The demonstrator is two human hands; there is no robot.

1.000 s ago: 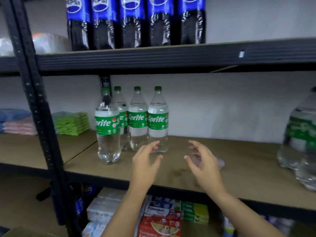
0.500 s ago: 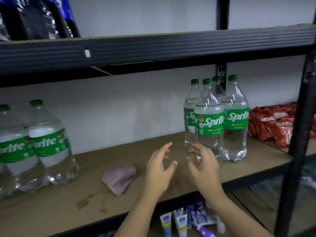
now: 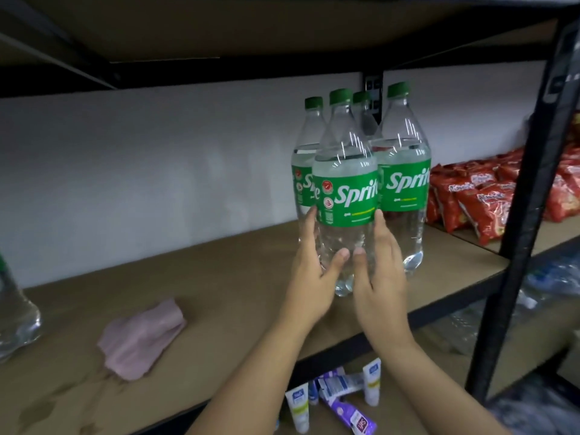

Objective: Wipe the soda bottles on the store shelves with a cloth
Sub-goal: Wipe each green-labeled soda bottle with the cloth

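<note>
- Currently both hands are wrapped around the front Sprite bottle [image 3: 345, 196] of a cluster of four at the right end of the middle shelf [image 3: 238, 277].
- Left hand [image 3: 314, 277]: fingers reach round the bottle's left flank, thumb laid across the clear lower body just below the green label. Curled on the bottle, not spread.
- Right hand [image 3: 376, 277]: mirror grip on the right flank, thumb tip almost meeting the left thumb at the front.
- Cannot tell whether the bottle's base is on the board or just lifted; the hands cover part of it.
- Other three bottles [image 3: 405, 183] stand upright close behind and beside, touching or nearly so.
- Cloth [image 3: 144, 337], pink, crumpled, lies on the same shelf well to the left of the hands. Neither hand touches it.
- Handling, by judgement: full and large, so heavy; a two-handed hold low on the body suits it. Smooth plastic and glossy label are likely slippery. The walls will give a little under squeeze, and a topple would knock the neighbours. The neck below the cap offers a one-handed hold once a hand is needed for the cloth.
- Elsewhere: red snack packets [image 3: 489, 196] in the next bay to the right; small tubes [image 3: 370, 381] on the shelf below; another clear bottle [image 3: 12, 312] at the far left edge.
</note>
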